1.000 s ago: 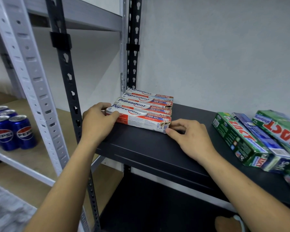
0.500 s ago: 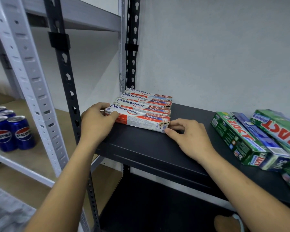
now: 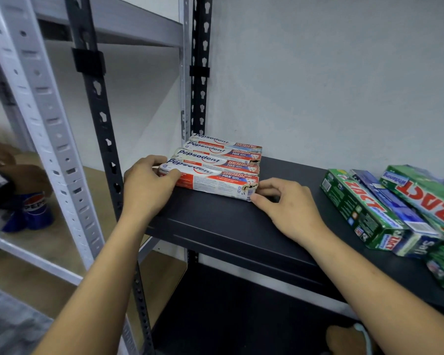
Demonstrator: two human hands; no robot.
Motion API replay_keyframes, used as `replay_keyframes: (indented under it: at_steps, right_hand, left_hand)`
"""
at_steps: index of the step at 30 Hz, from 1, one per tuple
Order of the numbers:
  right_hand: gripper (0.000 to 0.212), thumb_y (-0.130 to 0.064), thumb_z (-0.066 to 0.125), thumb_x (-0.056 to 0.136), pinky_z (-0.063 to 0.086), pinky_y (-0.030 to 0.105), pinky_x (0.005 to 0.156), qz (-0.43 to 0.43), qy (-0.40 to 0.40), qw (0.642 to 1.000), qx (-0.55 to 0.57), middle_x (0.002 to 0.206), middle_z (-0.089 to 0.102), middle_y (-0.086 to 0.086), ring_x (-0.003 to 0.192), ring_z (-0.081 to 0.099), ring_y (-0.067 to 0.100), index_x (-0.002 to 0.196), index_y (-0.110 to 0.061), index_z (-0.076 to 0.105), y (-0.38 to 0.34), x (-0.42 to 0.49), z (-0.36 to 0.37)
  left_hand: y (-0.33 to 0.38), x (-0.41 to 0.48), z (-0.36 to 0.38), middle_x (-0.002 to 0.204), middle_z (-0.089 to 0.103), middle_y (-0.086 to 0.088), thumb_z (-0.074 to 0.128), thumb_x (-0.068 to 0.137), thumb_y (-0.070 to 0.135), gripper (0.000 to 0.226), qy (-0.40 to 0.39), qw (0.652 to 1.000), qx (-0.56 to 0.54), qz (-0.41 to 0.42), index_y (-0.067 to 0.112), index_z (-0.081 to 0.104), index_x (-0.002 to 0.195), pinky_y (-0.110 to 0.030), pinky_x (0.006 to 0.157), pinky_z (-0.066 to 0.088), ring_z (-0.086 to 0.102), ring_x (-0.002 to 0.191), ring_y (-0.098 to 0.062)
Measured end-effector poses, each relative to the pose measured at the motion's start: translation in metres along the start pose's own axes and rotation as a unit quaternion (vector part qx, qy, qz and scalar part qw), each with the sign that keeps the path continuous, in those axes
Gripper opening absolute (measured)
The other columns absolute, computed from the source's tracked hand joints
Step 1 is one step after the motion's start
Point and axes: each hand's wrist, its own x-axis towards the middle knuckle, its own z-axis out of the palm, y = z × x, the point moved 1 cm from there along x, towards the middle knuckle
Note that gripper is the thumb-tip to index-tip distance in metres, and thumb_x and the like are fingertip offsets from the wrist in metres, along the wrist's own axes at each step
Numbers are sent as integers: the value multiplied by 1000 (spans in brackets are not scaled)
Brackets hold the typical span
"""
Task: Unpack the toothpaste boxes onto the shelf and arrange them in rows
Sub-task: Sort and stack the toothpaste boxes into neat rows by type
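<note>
Four toothpaste boxes [image 3: 223,160], red and white, flat and side by side in one row at the back left corner of the black shelf [image 3: 215,226], long sides touching, the rearmost close to the wall [image 3: 318,73]. A ragged tear at the right end of the front box [image 3: 210,183].

Left hand [image 3: 149,185] curled round the left end of the front box, thumb on top, fingers laid over the ends of the boxes behind. Right hand [image 3: 287,208] at the opposite end, thumb tip on the front lower corner, bent forefinger against the end face, other fingers tucked under and out of sight.

Toward the right edge of the shelf, well apart from the row, a loose heap: three green boxes [image 3: 356,208] countable, one blue box [image 3: 395,213] between two of them, more cut off by the frame, so no sure total.

Left, behind the grey rack [image 3: 36,85], one blue cola can [image 3: 35,208] readable, a second beside it half hidden, the rest covered by a blurred brown and dark shape [image 3: 0,170] at the frame edge; impossible to say what. Black slotted post [image 3: 98,98] between the grey rack and the left hand, just beside the wrist.

Below the shelf, near the bottom edge, a tan shape with a pale strap [image 3: 349,336], too cut off to name.
</note>
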Motion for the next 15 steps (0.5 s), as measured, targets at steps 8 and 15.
replay_keyframes:
  at_steps: [8, 15]
  right_hand:
    - [34, -33, 71, 87, 38, 5, 88, 8, -6, 1000, -16, 115, 69, -14, 105, 59, -6, 121, -26, 66, -4, -16, -6]
    - [42, -34, 72, 86, 44, 21, 102, 30, 10, 999, -38, 118, 67, -15, 114, 58, 0, 126, -28, 63, 16, -68, -39]
  left_hand:
    - [6, -5, -1, 127, 64, 0, 69, 84, 36, 44, -2, 999, 28, 39, 18, 65, 124, -26, 89, 42, 59, 105, -13]
    - [30, -41, 12, 129, 60, -1, 69, 84, 34, 43, 4, 981, 75, 177, 18, 63, 123, -38, 100, 41, 50, 119, -22]
